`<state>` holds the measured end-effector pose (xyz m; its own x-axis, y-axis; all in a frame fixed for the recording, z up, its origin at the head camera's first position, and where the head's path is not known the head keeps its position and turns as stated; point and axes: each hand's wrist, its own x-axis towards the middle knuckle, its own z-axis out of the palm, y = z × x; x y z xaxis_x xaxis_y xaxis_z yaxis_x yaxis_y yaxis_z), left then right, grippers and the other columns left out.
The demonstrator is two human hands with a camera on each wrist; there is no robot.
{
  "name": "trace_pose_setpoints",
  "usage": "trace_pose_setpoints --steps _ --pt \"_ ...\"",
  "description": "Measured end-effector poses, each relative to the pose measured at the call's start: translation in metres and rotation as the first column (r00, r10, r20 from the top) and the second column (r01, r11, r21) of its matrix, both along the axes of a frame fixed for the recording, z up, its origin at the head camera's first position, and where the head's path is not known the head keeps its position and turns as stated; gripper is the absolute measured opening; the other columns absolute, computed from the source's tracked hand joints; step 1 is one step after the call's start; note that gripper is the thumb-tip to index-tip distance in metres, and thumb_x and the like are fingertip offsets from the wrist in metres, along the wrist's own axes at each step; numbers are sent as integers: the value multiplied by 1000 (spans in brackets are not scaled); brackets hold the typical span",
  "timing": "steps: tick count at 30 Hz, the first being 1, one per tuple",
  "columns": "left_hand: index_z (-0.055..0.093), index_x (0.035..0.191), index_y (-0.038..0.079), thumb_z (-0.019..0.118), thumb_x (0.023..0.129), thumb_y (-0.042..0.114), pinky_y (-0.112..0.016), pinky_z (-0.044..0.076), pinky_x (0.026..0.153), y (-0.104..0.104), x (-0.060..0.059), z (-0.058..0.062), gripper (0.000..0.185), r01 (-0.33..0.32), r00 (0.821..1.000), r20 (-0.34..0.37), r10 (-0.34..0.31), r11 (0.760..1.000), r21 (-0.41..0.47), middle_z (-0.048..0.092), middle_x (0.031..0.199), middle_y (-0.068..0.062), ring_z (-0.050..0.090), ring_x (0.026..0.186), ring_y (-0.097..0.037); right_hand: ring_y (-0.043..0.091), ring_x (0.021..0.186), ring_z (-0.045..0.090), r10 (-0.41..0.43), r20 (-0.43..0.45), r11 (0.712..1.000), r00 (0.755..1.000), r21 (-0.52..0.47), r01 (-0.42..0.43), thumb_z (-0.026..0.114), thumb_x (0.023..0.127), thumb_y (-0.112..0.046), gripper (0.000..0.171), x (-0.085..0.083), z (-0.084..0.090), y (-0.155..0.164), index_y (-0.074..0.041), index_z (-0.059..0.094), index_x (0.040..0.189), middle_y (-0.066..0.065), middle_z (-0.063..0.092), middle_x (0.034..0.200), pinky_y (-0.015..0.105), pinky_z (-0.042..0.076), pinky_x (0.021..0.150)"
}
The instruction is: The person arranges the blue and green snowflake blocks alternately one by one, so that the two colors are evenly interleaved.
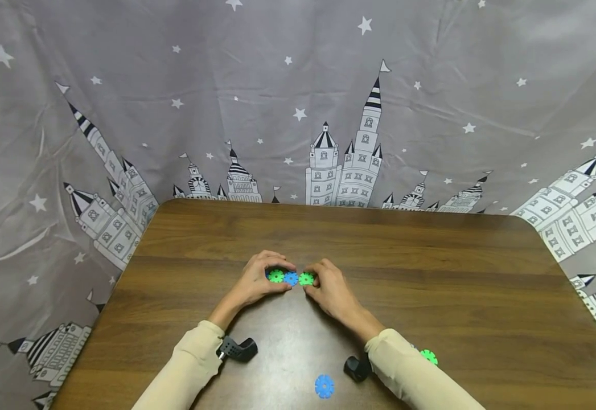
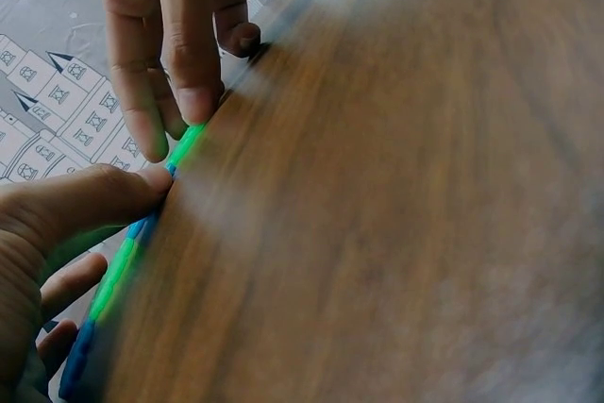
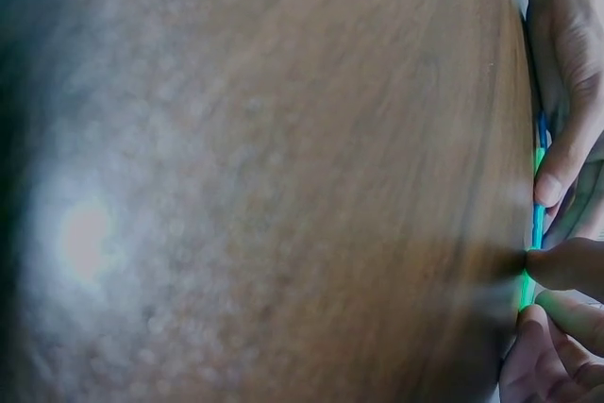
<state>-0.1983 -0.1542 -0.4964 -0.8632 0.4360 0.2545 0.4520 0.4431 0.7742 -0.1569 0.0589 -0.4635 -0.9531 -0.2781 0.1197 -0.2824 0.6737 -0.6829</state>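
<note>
Near the middle of the table, notched plastic discs lie in a flat row. A left green disc (image 1: 276,276) adjoins a middle blue disc (image 1: 291,278), and some blue shows at the row's far left, mostly hidden by fingers. My left hand (image 1: 258,280) holds the middle blue disc between thumb and fingers. At the row's right end, my right hand (image 1: 332,289) pinches another green disc (image 1: 306,279). This disc's edge meets the blue one; whether their notches interlock is too small to tell. Both wrist views show the row edge-on, low against the tabletop.
A loose blue disc (image 1: 324,386) lies at the table's front. Another green disc (image 1: 428,357) rests beside the right sleeve, with a bit of blue half hidden there. The brown wooden table (image 1: 482,273) ends at a grey castle-print curtain (image 1: 267,102) behind.
</note>
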Motion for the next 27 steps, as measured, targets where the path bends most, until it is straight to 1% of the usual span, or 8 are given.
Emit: trace_pose_setpoints --steps 7,14,18,22,27 --pt "77 104 18 89 68 21 -51 32 99 0 -1 0 38 5 1000 -6 -5 1000 0 65 119 -8 53 115 -26 16 80 57 -1 -4 1000 1000 -3 1 75 84 -5 28 0 1 0 2 68 110 7 58 96 22 48 69" --pt "77 104 18 88 68 22 -50 32 99 -1 1 -1 38 4 1000 -3 -4 1000 0 64 119 -9 52 115 -26 15 80 57 6 7 1000 1000 -10 -5 75 84 -5 28 1 -1 -1 1 68 109 7 58 96 21 48 68" --pt "77 104 18 89 68 22 -49 32 98 -2 1 -2 39 1 1000 -10 -1 1000 -1 65 118 -9 52 114 -26 15 79 56 8 0 1000 1000 -7 -8 76 83 -6 27 1 -3 -2 1 68 109 7 58 96 21 47 68" --pt "77 105 18 89 68 21 -50 32 99 -1 1 -2 39 -1 1000 -5 1 1000 -1 64 119 -9 52 115 -26 15 79 56 4 -12 1000 1000 -9 -4 76 83 -6 29 0 -4 -1 1 68 110 7 57 96 21 47 68" --pt "77 105 19 89 69 22 -50 32 99 -1 0 0 39 5 1000 -6 -5 1000 5 65 118 -7 52 115 -25 16 80 57 -2 -6 1000 1000 -27 2 76 82 -7 32 1 -3 1 2 67 112 7 57 98 23 48 70"
